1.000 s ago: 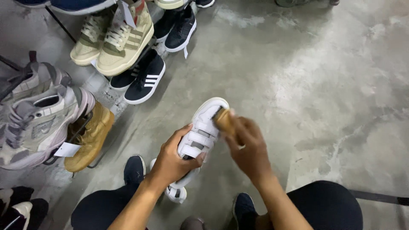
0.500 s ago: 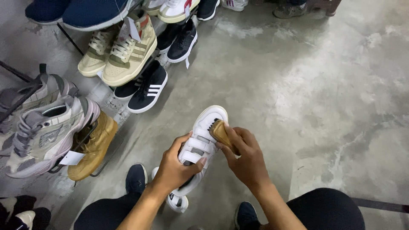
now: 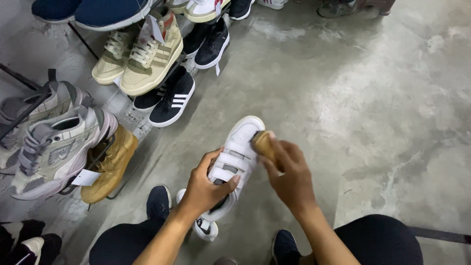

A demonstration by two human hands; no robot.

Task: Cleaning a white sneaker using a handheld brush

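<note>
My left hand [image 3: 206, 189] grips a white strap-fastened sneaker [image 3: 234, 156] by its heel and side, toe pointing away from me. In my right hand [image 3: 289, 176] is a small wooden brush [image 3: 264, 144], pressed against the right side of the sneaker near the toe. Below the held shoe a second white sneaker [image 3: 205, 228] lies on the concrete floor between my dark-trousered knees and my dark shoes [image 3: 158, 202].
A wire shoe rack runs along the left with grey chunky sneakers [image 3: 54, 147], a tan boot [image 3: 110, 167], beige high-tops [image 3: 147, 54], and black striped sneakers [image 3: 171, 98]. Blue shoes [image 3: 93, 11] sit at the top left. Bare concrete floor [image 3: 373, 98] spreads to the right.
My right hand has shifted the brush along the sneaker's toe area. The camera view has drifted, so the rack sits slightly lower in the frame.
</note>
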